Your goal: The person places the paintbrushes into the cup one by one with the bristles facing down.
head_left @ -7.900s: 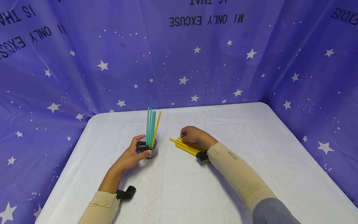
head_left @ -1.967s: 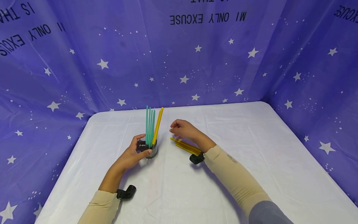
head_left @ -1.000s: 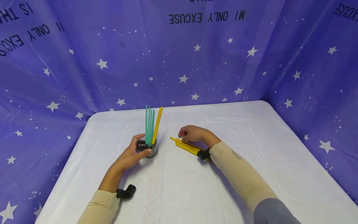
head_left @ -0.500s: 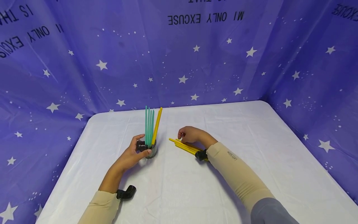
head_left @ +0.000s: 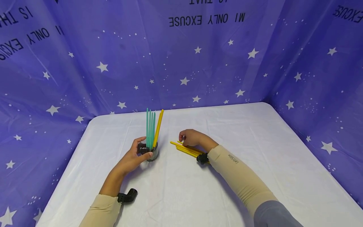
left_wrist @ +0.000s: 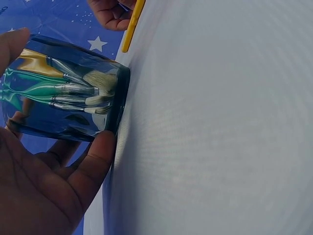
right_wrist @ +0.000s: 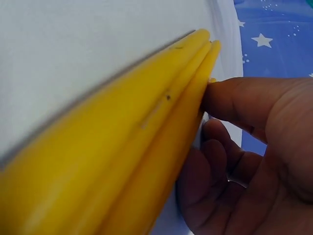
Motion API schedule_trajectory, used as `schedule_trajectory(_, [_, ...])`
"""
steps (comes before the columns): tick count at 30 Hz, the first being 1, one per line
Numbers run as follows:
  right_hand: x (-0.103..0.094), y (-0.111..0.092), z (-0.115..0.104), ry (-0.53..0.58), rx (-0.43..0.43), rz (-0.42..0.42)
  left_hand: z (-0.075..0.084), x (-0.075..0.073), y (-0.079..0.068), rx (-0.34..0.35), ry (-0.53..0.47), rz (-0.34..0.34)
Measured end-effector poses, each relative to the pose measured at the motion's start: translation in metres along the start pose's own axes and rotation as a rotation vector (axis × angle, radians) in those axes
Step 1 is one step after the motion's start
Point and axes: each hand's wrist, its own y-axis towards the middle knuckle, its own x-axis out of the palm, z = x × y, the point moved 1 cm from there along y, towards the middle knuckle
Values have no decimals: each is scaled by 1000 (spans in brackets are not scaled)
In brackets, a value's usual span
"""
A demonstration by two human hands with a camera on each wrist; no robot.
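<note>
My left hand (head_left: 135, 158) holds a clear drinking glass (left_wrist: 73, 117) standing on the table, fingers and thumb around its sides. Paintbrushes stand in it bristles down: several with teal handles (head_left: 150, 129) and a pair with yellow handles (head_left: 158, 127) leaning right. Through the glass wall the pale bristles (left_wrist: 100, 81) show at the bottom. To the right, a bundle of yellow paintbrushes (head_left: 187, 150) lies on the table, handle ends toward the glass. My right hand (head_left: 192, 137) is over their far side, thumb and curled fingers pinching a yellow handle that the thumb mostly hides.
A white cloth covers the table (head_left: 170, 195). Behind it and along both sides hangs a purple curtain (head_left: 181, 63) with white stars. Black wrist cameras sit at the left wrist (head_left: 127, 196) and the right wrist (head_left: 202, 158), the latter overlapping the bundle.
Since the oldest frame, a second yellow paintbrush has joined the glass. My right hand was raised two seconds ago, then came down to the yellow bundle. The left hand stays on the glass.
</note>
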Motion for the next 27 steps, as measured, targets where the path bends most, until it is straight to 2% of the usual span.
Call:
schedule_trajectory(11, [-4,1,4,17,-22,-27,-1,0,0,6,-1,6])
schedule_trajectory(18, [-12,-7,6,206,2,-63,-1,1,0,16,2,10])
schedule_trajectory(27, [-26,-11,1,326,-1,-39,0,0,-1,17,-4,8])
